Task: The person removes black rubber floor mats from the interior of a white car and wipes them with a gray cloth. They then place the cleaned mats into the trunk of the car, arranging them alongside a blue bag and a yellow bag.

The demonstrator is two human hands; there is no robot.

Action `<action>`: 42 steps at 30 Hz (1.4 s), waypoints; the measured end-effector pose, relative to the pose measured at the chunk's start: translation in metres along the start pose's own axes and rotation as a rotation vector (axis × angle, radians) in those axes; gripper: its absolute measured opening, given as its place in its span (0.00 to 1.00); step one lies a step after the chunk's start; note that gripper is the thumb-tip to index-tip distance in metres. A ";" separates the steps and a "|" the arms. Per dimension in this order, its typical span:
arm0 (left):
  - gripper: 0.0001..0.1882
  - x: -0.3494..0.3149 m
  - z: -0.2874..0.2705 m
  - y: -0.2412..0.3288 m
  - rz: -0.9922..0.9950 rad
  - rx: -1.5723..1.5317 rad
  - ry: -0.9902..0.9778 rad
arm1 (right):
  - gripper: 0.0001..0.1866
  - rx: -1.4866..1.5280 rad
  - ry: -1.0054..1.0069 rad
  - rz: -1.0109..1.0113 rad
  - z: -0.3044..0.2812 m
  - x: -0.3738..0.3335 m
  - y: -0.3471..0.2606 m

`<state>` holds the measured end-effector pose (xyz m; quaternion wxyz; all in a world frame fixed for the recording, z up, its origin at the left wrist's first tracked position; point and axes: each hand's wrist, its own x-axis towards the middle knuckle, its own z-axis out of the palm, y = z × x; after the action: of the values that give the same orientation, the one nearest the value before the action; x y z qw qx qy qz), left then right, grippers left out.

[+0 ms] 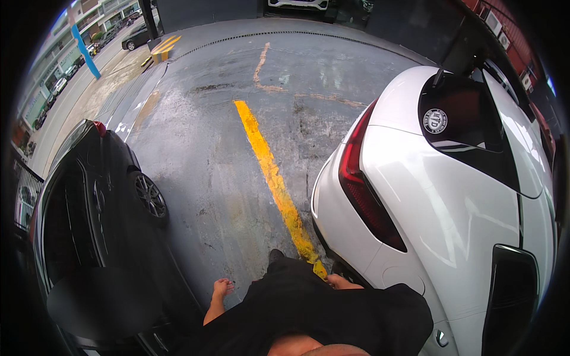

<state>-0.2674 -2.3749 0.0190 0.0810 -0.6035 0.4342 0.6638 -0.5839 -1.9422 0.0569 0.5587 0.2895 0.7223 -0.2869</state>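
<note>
My left hand (pixel 223 287) hangs beside my dark shirt, over the grey floor, with its fingers loosely bent and apart and nothing in them. On the other side, my right hand (pixel 338 281) is low beside my body, close to the rear bumper of a white car (pixel 404 160); its fingers look loose, and I see nothing in it. Contact between that hand and the car cannot be made out. One dark shoe (pixel 275 255) shows ahead of my black clothing (pixel 291 296).
A black car (pixel 83 207) stands along my left. Between the two cars a worn yellow line (pixel 270 172) crosses the grey painted floor (pixel 208 178). A striped yellow block (pixel 163 50), a blue post (pixel 86 52) and a street with parked cars lie farther off.
</note>
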 end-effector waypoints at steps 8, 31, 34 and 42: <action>0.13 0.075 0.056 0.140 -0.141 -0.114 -0.044 | 0.29 -0.288 -0.097 -0.588 0.041 0.018 -0.445; 0.18 0.440 0.346 1.004 0.372 0.265 -0.251 | 0.10 -0.195 0.264 -0.816 -0.180 0.196 -0.576; 0.18 0.432 0.381 1.053 0.229 0.409 -0.164 | 0.18 0.108 0.024 -0.550 -0.188 0.176 -0.744; 0.18 0.455 0.591 1.074 -0.129 0.693 -0.440 | 0.26 0.598 0.133 -0.456 -0.450 0.182 -1.088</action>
<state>-1.4953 -2.8202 0.0741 0.4114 -0.4103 0.5656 0.5853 -1.7141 -2.3185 0.0740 0.3233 0.2894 0.6871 -0.5828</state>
